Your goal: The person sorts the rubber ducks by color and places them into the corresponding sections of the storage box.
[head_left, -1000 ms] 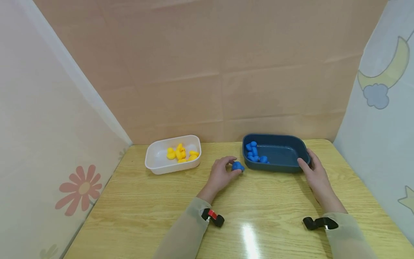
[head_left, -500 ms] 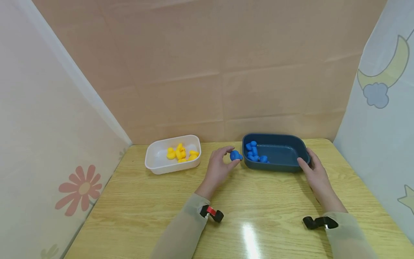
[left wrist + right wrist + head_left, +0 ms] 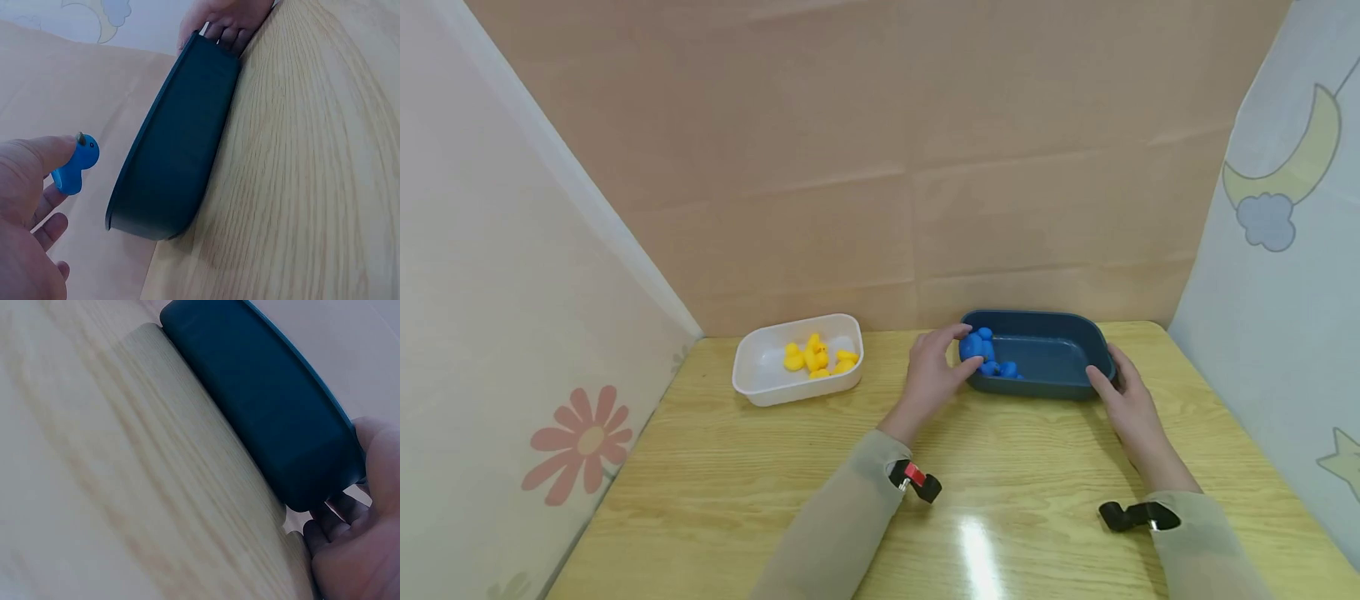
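Between thumb and fingers, my left hand [image 3: 934, 372] pinches a small blue toy duck [image 3: 80, 164]. In the head view the duck overlaps the left end of a dark blue tray [image 3: 1052, 387]; the left wrist view has it above the tray's rim level. Several other blue toy ducks [image 3: 1007, 369] lie in the tray's left part, some hidden behind the left hand. At the tray's right end, my right hand [image 3: 1135, 408] grips the wall, thumb over the rim and fingers curled outside and low, as the right wrist view [image 3: 369, 519] bears out.
A white tray [image 3: 760, 392] with several yellow toy ducks [image 3: 812, 357] stands to the left on the wooden table [image 3: 722, 483]. A tan cloth [image 3: 820, 183] hangs behind, and pale patterned cloths flank both sides.
My left hand has lifted the blue duck off the table and carried it up and right to the dark tray's left end. The right hand has kept its hold on the tray.
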`<state>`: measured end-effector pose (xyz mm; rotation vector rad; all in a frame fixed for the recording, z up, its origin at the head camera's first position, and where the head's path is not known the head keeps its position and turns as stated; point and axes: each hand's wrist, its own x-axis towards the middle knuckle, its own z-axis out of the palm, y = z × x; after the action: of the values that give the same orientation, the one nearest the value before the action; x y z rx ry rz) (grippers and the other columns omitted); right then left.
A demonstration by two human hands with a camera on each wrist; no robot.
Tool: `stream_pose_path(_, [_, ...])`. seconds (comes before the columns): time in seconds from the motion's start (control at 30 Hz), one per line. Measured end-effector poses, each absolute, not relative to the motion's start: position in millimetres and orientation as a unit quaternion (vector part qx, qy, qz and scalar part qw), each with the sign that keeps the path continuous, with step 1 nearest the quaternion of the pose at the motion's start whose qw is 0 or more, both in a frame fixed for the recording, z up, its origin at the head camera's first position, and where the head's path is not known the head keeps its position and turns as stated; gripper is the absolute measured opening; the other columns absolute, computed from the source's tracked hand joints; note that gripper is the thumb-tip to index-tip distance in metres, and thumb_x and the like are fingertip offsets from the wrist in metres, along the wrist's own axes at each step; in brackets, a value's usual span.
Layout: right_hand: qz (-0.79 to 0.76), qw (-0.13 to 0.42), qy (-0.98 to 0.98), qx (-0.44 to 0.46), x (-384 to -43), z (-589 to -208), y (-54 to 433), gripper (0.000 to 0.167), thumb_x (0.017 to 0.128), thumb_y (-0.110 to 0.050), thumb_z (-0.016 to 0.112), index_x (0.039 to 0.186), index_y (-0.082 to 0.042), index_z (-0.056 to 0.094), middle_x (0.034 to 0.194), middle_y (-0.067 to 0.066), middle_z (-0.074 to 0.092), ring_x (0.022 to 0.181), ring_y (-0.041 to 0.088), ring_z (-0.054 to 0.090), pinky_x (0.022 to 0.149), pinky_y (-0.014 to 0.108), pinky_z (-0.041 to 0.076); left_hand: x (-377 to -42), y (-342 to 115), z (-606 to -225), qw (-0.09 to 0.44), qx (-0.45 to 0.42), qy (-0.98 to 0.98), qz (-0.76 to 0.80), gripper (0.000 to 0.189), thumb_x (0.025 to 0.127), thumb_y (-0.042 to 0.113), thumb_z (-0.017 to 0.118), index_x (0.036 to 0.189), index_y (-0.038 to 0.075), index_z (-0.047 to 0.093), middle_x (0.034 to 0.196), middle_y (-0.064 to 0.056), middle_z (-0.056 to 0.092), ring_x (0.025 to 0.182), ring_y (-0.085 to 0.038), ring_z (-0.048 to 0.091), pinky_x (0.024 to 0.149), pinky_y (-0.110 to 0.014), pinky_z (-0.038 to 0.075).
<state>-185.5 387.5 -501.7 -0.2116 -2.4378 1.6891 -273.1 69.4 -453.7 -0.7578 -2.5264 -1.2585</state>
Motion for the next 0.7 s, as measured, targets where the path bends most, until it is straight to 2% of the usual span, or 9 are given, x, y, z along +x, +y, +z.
stream_pose_path(0.27, [0.567,0.076,-0.817,-0.076,-184.8,-502.9,385.9,0.087,0.117,-0.05,0.051,0.179,-0.02,-0.002,0.184,0.017,-0.002,0.167,0.045,0.0,0.134,0.059,0.009,-273.4,89.5,-456.3,0.097,-0.231,-0.887,-0.388,0.052,0.102,0.038,0.082,0.149,0.021,0.068,0.138,0.006,0.073,0.13,-0.02,0.059,0.122,-0.046,0.037])
stream_pose_path(0.7, [0.57,0.072,-0.814,-0.083,-187.1,-503.4,385.7,0.088,0.116,-0.051,0.051,0.179,-0.02,-0.002,0.184,0.017,-0.002,0.166,0.045,0.0,0.133,0.064,0.009,-284.0,110.0,-467.3,0.108,-0.233,-0.908,-0.332,0.052,0.104,0.045,0.079,0.151,0.026,0.068,0.141,0.012,0.073,0.133,-0.021,0.06,0.128,-0.052,0.028])
